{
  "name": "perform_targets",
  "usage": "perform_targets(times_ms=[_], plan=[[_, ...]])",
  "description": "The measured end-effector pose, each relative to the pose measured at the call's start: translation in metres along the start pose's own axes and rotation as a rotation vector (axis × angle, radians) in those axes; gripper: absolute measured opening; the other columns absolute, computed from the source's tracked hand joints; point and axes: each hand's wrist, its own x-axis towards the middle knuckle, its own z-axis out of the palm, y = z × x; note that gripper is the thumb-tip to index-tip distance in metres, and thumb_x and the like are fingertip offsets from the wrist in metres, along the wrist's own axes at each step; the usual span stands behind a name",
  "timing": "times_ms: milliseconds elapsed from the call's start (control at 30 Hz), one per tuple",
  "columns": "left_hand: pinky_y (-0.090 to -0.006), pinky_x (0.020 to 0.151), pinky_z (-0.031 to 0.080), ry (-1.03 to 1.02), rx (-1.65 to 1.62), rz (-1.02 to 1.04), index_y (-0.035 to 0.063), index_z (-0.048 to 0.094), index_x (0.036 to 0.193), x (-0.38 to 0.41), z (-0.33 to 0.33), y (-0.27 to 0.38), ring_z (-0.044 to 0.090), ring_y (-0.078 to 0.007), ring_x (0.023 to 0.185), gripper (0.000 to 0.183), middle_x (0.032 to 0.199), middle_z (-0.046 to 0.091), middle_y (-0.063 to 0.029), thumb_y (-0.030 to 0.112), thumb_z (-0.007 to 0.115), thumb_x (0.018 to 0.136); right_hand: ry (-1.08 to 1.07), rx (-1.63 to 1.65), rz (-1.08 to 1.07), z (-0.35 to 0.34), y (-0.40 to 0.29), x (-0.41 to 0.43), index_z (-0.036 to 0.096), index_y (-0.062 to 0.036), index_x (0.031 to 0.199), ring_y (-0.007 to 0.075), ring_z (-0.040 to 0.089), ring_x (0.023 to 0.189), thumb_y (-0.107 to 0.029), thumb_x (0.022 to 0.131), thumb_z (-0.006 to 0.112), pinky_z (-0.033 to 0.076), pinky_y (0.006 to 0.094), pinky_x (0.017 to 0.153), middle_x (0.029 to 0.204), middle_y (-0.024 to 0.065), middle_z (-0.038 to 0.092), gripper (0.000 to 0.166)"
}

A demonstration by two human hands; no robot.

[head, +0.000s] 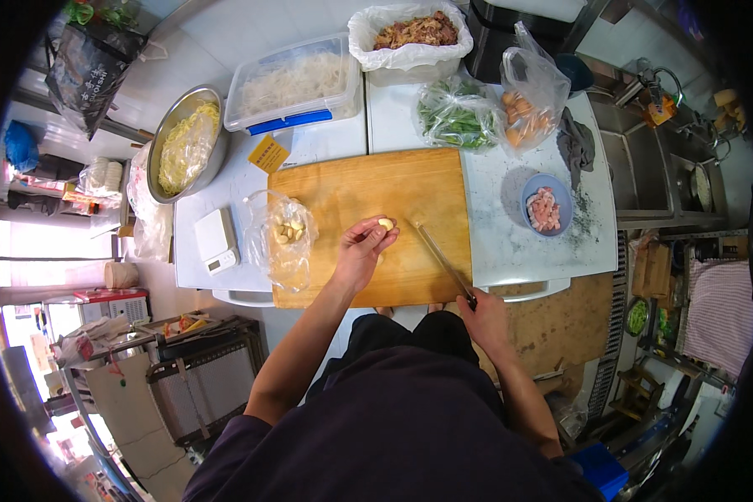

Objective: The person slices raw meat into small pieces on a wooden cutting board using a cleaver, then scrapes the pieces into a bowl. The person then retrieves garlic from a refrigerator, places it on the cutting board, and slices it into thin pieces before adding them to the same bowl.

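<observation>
Between the thumb and fingers of my left hand (365, 248) is a pale peeled garlic clove (386, 223), held above the wooden cutting board (351, 182). My right hand (486, 319) grips the dark handle of a kitchen knife (442, 260) at the board's near right corner. The blade points up and to the left, seen nearly edge-on, with its tip close to the garlic clove. Another pale piece lies on the board, partly hidden by my left hand. On the board's left side, an opened clear plastic bag (295, 267) holds several more cloves (288, 231).
Left of the board are a digital kitchen scale (216, 238) and a steel bowl (216, 164) of yellow noodles. Behind stand a lidded plastic box (345, 103) and a lined tub of meat (408, 59). To the right are bagged greens (455, 116), bagged eggs (524, 116) and a blue bowl (561, 227) of diced meat.
</observation>
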Motion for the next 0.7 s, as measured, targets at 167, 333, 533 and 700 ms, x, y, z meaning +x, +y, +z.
perform_targets(times_ms=[167,333,533,700], plan=[[-0.0312,0.083,0.057,0.213,0.453,-0.013,0.0018,0.069,0.114,0.008,-0.011,-0.015,0.069,-0.0194,0.093,0.02,0.11,0.073,-0.0111,0.006,0.069,0.094,-0.04,-0.066,-0.023,0.013,-0.001,0.013,0.072,-0.0016,0.097,0.0412,0.069,0.075,-0.024,0.09,0.068,0.055,0.0501,0.07,0.078,0.0199,0.071,0.024],[-0.0326,0.071,0.055,0.236,1.036,0.16,0.0009,0.073,0.101,0.027,-0.021,-0.034,0.068,-0.0183,0.076,0.016,0.091,0.073,-0.012,0.008,0.072,0.087,-0.034,-0.035,-0.055,0.01,-0.011,0.022,0.071,-0.0001,0.092,0.0421,0.068,0.075,-0.024,0.09,0.067,0.055,0.0505,0.071,0.077,0.0202,0.07,0.025],[-0.0356,0.068,0.056,0.174,1.392,0.331,0.0026,0.075,0.096,0.022,-0.017,-0.024,0.07,-0.0256,0.072,0.013,0.085,0.072,-0.0159,0.01,0.073,0.085,-0.014,-0.034,-0.043,0.008,-0.011,0.021,0.07,0.0009,0.088,0.0419,0.068,0.074,-0.023,0.089,0.067,0.055,0.0501,0.071,0.074,0.0203,0.069,0.024],[-0.0388,0.068,0.056,0.397,1.417,0.505,0.0041,0.074,0.093,0.009,-0.056,0.004,0.069,-0.0308,0.075,0.013,0.083,0.07,-0.0154,0.011,0.074,0.082,0.026,-0.095,-0.012,0.001,-0.008,0.023,0.069,0.0022,0.086,0.0411,0.068,0.071,-0.023,0.09,0.067,0.055,0.0485,0.068,0.072,0.0199,0.069,0.026]])
